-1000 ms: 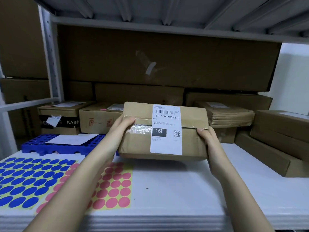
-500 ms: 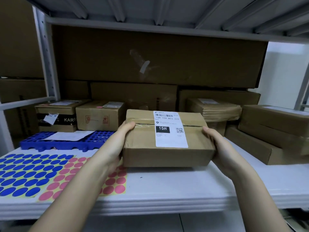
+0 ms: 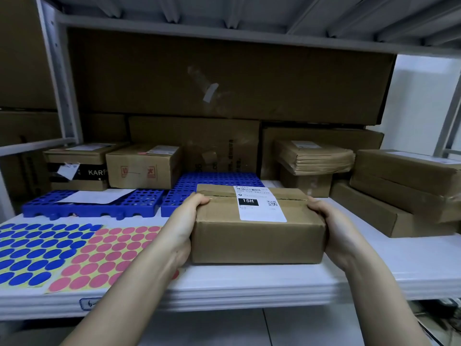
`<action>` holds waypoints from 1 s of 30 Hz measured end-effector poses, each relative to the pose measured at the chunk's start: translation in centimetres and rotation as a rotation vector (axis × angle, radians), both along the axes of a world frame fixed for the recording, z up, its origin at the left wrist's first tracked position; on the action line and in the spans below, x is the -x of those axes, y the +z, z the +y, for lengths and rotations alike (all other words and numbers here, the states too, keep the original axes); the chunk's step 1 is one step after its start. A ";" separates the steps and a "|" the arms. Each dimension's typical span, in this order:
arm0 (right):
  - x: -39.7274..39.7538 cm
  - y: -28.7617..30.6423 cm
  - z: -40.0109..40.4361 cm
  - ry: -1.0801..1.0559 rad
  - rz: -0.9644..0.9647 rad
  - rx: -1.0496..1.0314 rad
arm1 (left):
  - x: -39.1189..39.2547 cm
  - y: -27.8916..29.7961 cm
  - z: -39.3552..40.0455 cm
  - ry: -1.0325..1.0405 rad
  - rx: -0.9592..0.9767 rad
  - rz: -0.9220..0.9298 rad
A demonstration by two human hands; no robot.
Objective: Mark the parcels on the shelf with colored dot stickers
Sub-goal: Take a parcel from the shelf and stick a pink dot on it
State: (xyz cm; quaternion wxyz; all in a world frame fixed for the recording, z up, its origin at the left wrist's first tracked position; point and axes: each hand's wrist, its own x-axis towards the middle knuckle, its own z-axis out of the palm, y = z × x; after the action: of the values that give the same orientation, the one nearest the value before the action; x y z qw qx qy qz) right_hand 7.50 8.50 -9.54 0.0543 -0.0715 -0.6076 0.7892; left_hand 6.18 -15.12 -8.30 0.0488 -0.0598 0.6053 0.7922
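Gripping a brown cardboard parcel (image 3: 257,236) from both ends: left hand (image 3: 185,228) curled round its left edge, right hand (image 3: 331,226) round its right edge, fingertips of both hidden behind the box. Small print on the white shipping label (image 3: 260,204) is illegible; only "15H" and a QR code read. Parcel sits on the white shelf (image 3: 249,280) near the front edge, long axis left-right, label facing up. Taped seam runs lengthwise. 2 sticker sheets lie left: blue dots (image 3: 35,253), cut off by the frame, and pink dots (image 3: 107,255), partly under the left forearm.
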 end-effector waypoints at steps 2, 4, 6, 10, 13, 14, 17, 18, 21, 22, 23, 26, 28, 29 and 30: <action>0.1 -0.2 0.0 -0.015 -0.019 -0.008 | 0.1 -0.4 0.0 -0.001 0.003 -0.012; 0.4 -0.2 -0.1 -0.030 -0.029 -0.012 | 0.3 -0.6 -0.1 0.008 0.006 -0.033; 0.6 -0.1 -0.2 -0.059 -0.032 -0.006 | 0.4 -0.6 0.0 0.005 -0.002 -0.028; 1.0 -0.2 -0.8 -0.118 0.007 -0.065 | 1.3 -0.9 -0.2 0.014 -0.010 0.072; 1.8 -1.1 -0.7 -0.328 0.108 -0.266 | 1.6 -1.1 -0.6 0.031 0.071 0.136; 1.9 -1.3 -0.6 -0.426 0.163 -0.358 | 1.7 -1.2 -0.9 0.038 0.093 0.163; 1.3 -1.2 -1.3 -0.660 0.379 -0.635 | 2.0 -1.7 -2.2 0.078 0.191 0.268; 1.1 -0.9 -1.8 -0.691 0.457 -0.698 | 2.1 -1.8 -2.7 0.095 0.238 0.311; 0.6 0.1 -4.3 -0.623 0.647 -0.789 | 1.7 -1.7 -4.4 0.176 0.332 0.437; 0.6 0.4 -5.4 -0.583 0.702 -0.832 | 1.5 -1.7 -5.0 0.212 0.352 0.476; 0.5 0.6 -6.6 -0.547 0.757 -0.886 | 1.3 -1.6 -5.6 0.247 0.372 0.512; 0.3 0.6 -10.5 -0.448 0.901 -1.039 | 0.6 -1.9 -7.8 0.304 0.447 0.591; 0.3 0.3 -13.0 -0.398 0.975 -1.133 | 0.2 -2.5 -9.2 0.306 0.536 0.606; 0.3 0.0 -14.3 -0.388 1.007 -1.181 | 0.0 -2.9 -9.8 0.298 0.578 0.613; 0.3 -0.4 -15.5 -0.379 1.044 -1.222 | -0.2 -3.3 -10.3 0.281 0.618 0.618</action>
State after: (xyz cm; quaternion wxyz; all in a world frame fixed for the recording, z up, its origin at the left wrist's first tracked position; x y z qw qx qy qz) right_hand 7.20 -6.96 -9.92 0.4911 0.2453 -0.8039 0.2289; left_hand 6.34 -25.45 -11.60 -0.2620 0.0859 0.7854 0.5542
